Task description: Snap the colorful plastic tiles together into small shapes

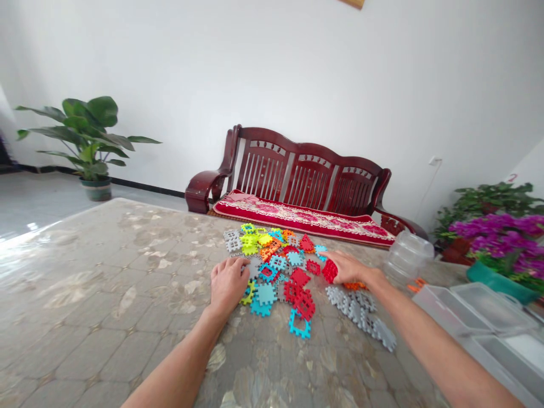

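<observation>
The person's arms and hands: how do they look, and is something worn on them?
The left forearm and right forearm are bare, with no sleeves in view. The left hand and right hand wear no gloves. No watch or bracelet shows; small rings are hard to rule out.

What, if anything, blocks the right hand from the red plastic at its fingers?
Nothing visible does: the right hand is right at the red plastic, with no other piece showing between them. Whether it grips it, I cannot tell.
</observation>
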Tool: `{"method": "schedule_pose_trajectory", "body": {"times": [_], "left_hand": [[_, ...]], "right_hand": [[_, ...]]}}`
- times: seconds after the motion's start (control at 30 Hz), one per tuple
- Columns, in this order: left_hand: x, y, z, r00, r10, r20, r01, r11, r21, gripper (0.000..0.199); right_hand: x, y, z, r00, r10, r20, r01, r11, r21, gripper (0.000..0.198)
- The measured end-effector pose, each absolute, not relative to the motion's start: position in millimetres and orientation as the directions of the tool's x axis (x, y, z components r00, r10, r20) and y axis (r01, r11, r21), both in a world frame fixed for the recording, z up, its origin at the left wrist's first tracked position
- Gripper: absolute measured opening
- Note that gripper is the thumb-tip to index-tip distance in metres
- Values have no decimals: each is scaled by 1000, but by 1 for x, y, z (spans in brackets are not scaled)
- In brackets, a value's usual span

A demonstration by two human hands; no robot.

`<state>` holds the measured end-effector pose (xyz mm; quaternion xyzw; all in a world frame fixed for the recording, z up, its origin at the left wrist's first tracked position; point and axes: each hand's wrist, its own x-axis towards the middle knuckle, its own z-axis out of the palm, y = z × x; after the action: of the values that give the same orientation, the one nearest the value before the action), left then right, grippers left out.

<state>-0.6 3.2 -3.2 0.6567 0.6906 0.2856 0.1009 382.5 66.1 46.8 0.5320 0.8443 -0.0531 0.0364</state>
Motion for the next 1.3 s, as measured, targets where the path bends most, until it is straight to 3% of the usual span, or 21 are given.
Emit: {"method": "schedule_pose_trajectory", "body": {"times": [0.3, 0.37, 0.47, 0.6, 0.83, 1.17, 1.3], "left_hand": [[-1, 4, -3, -115, 965, 234, 851, -26, 524, 36], [-1, 4, -3, -111, 967, 231, 853, -27, 522, 36], [-2, 5, -4, -105, 966, 236, 853, -34, 520, 37], [-3, 6, -5, -102, 965, 243, 855, -39, 516, 37], [-5, 8, -6, -92, 966, 241, 860, -45, 509, 39], [-8, 12, -7, -122, 970, 212, 848, -9, 530, 44], [-9, 14, -6, -136, 971, 198, 818, -3, 576, 45]], "right_hand": [[384, 56, 61, -398, 915, -68, 913, 388, -125, 113], [389, 43, 69, -360, 932, 45, 915, 362, -179, 107], [403, 13, 70, -211, 960, 184, 924, 257, -283, 82], [425, -40, 48, -48, 993, 106, 928, 84, -363, 62], [446, -93, 4, 93, 995, 19, 934, -81, -349, 73], [453, -94, -16, 183, 982, 56, 776, -109, -621, 65], [437, -94, -8, 131, 978, 160, 753, 7, -658, 66]]}}
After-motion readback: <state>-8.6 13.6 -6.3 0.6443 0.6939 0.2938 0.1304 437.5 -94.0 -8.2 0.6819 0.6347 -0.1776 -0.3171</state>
